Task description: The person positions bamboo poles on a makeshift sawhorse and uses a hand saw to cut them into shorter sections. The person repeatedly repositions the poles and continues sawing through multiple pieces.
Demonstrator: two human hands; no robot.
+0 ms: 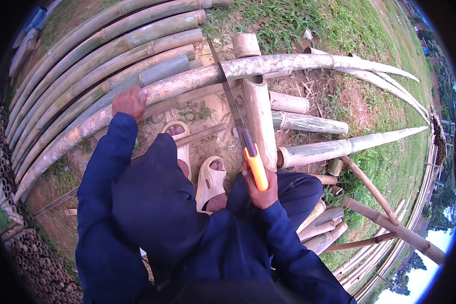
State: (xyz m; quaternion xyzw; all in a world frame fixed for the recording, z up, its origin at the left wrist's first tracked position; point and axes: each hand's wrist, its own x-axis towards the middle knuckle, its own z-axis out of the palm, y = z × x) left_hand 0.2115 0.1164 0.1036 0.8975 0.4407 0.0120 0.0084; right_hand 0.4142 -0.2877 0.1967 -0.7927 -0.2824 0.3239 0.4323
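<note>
A long, pale, mottled bamboo pole (283,63) runs from the lower left to the far right in front of me. My left hand (129,103) is closed over it, left of the middle. My right hand (262,188) grips the orange handle of a hand saw (231,104). Its long dark blade points away from me and meets the pole, with the tip reaching past the far side. Just right of the blade, the pole lies across a thick upright-looking bamboo post (258,121) with a hollow end. I cannot tell how deep the blade sits.
Several long bamboo poles (152,48) lie side by side at the far left. Shorter bamboo pieces (309,123) lie on the right. Cut bamboo ends (40,263) are stacked at the lower left. My sandalled feet (211,185) stand on bare soil near a flat strip (202,135).
</note>
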